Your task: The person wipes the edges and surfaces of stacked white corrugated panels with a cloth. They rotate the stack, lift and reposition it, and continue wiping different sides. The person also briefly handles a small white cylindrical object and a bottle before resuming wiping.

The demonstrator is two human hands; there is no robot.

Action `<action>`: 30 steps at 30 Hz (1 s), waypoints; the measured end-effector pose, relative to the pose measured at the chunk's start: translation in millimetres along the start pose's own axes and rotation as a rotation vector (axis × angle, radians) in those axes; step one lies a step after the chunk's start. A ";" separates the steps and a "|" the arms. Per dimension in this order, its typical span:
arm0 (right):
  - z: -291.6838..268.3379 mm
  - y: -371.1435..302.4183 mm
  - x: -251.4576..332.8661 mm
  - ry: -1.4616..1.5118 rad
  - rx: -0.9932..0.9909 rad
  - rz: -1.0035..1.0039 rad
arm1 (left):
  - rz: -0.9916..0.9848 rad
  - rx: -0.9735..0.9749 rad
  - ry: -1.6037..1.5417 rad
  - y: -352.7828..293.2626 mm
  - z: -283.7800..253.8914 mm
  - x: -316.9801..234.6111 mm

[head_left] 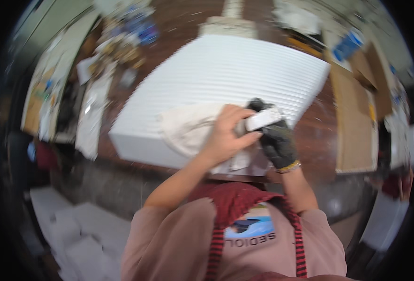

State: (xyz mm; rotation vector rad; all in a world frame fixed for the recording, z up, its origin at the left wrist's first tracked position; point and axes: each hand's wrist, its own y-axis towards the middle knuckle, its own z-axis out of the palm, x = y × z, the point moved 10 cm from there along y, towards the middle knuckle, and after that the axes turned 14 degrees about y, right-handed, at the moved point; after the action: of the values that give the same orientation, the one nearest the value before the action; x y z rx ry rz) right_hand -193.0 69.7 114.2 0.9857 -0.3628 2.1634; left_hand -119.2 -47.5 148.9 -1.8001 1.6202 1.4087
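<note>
A large white ribbed block [216, 70], looking like a stack of thin white sheets or strips, lies in front of me. Above its near right part, my left hand [228, 133], bare, is closed with fingers and thumb at the left end of a small white block [264, 119]. My right hand [277, 143] wears a dark glove with a yellow cuff and grips the same piece from the right. Under and beside my left hand, a cream cloth [183, 129] lies bunched on the ribbed block. Blur hides the small piece's details.
The ribbed block rests on a dark brown table [179, 18]. Flat cardboard [354, 126] lies at the right, near a blue cylindrical object [348, 45]. Crumpled plastic and scraps [132, 33] are at the far left. White pieces [82, 229] are piled lower left.
</note>
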 end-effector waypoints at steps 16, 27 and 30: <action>66.7 -21.3 -24.6 -1.379 0.036 -0.514 | -1.180 -0.898 1.092 -280.7 -434.5 302.9; 77.7 -2.6 -82.7 -1.664 0.220 -0.336 | -1.163 -1.023 1.096 -272.8 -413.8 262.8; 66.7 -6.7 -98.3 -1.594 0.210 -0.386 | -0.595 -1.078 0.666 -208.6 -363.3 210.2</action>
State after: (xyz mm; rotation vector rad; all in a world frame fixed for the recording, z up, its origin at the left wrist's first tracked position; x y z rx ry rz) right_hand -108.1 -8.5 85.4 2.4800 -0.5612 0.6758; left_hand 194.7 -385.8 67.4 -3.2294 0.2528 1.5538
